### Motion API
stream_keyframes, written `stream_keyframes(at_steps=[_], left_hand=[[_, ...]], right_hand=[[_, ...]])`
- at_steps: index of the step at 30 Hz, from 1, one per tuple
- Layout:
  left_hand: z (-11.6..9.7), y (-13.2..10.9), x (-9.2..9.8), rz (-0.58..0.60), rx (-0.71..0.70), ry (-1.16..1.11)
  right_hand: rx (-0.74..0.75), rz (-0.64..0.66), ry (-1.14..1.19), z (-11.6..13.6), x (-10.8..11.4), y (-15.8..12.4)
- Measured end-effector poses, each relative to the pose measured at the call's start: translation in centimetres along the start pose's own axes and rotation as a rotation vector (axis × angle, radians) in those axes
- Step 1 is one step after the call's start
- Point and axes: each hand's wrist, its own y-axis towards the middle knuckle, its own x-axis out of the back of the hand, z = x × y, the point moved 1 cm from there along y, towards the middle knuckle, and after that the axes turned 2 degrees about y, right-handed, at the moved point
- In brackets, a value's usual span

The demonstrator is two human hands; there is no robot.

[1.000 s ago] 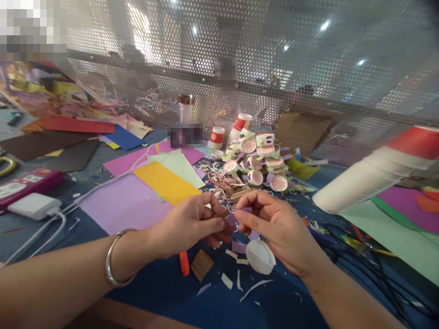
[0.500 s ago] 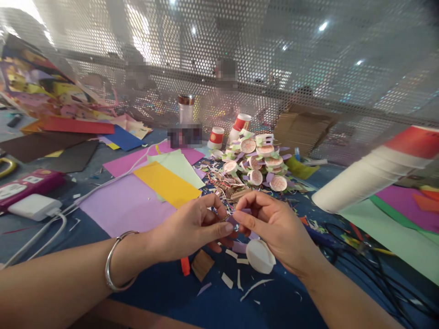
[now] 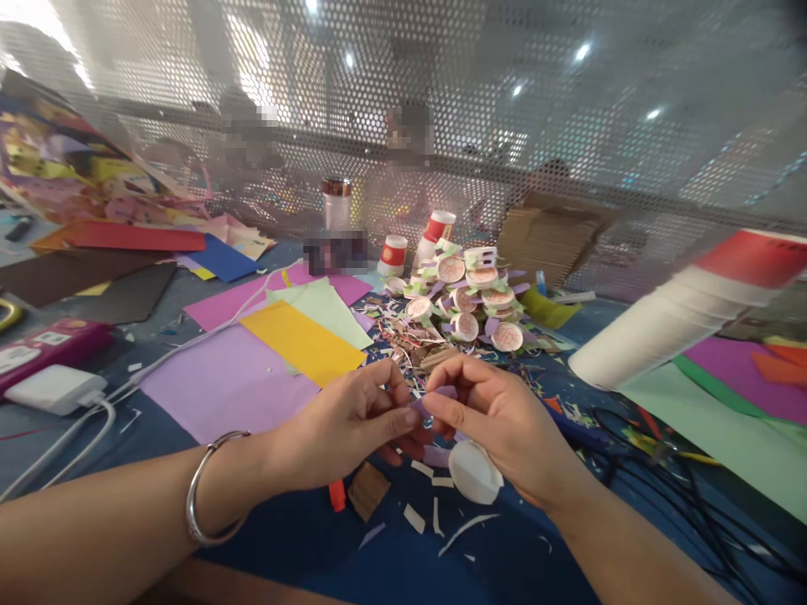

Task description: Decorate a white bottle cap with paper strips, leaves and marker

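Note:
A small piece of purple paper [image 3: 424,409] is pinched between my two hands over the middle of the table. My left hand [image 3: 371,413], below a silver bangle, closes thumb and fingers on its left end. My right hand [image 3: 479,403] grips the other end, its curled fingers partly hiding the paper. Just beneath my right hand lies a round white paper piece [image 3: 474,472], beside white paper scraps [image 3: 414,518] and a brown cardboard piece [image 3: 369,491]. Beyond my hands rises a pile of cut paper-cup pieces [image 3: 466,294] with purple and green strips.
Coloured sheets, including a yellow strip [image 3: 303,340] and a purple sheet [image 3: 227,382], spread to the left. A white charger [image 3: 58,388] with cable lies farther left. Stacked paper cups [image 3: 668,315] lean at the right, above black cables [image 3: 687,512]. A perforated metal screen [image 3: 479,101] stands behind.
The view has shifted slightly. Both hands stay together on the purple paper, which now shows a little more between the fingertips.

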Motion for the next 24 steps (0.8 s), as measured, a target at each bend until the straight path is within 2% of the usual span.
stream_keyframes(at_steps=[8, 16, 19, 24], left_hand=[[-0.22, -0.38, -0.07, 0.006, -0.068, 0.062], [-0.33, -0.61, -0.26, 0.031, -0.08, 0.124], [-0.19, -0.36, -0.1, 0.018, -0.052, 0.067], [-0.14, 0.15, 0.46, -0.012, -0.011, -0.135]], right_hand=[[-0.097, 0.111, 0.04, -0.28, 0.02, -0.06], [-0.155, 0.112, -0.005, -0.12, 0.14, -0.36], [-0.14, 0.103, 0.001, 0.01, 0.09, -0.4], [-0.029, 0.101, 0.028, 0.63, 0.24, -0.31]])
